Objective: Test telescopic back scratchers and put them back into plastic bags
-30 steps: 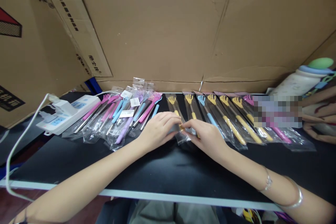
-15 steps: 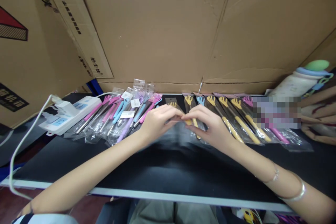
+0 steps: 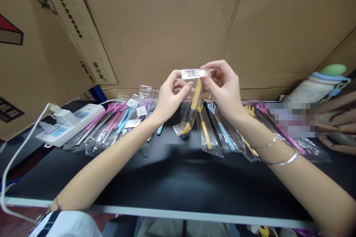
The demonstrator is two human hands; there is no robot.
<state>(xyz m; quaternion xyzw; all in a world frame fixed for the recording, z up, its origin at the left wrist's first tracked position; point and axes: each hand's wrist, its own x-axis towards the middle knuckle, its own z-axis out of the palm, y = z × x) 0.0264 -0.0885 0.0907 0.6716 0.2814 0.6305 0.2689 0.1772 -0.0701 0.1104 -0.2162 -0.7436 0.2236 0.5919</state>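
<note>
Between my two hands hangs a yellow back scratcher (image 3: 195,94) in a clear plastic bag, its claw end down and its handle up. My left hand (image 3: 175,94) pinches the left edge of the bag near its top flap (image 3: 194,73). On the other side, my right hand (image 3: 224,85) grips the flap's right corner between thumb and fingers. Just right of the held bag, a bagged yellow back scratcher (image 3: 205,129) and a bagged blue one (image 3: 222,129) lie on the black table (image 3: 172,177).
Bagged pink, blue and purple back scratchers (image 3: 122,122) with white labels lie at left, beside a white power strip (image 3: 69,124). A pink one (image 3: 286,133) lies at right, near a white bottle (image 3: 317,87). Cardboard (image 3: 167,26) stands behind. A co-worker's hand (image 3: 338,122) shows at far right.
Both hands have risen from the table, lifting the bagged yellow back scratcher upright with its claw end down. The bag's top flap now shows between my fingers.
</note>
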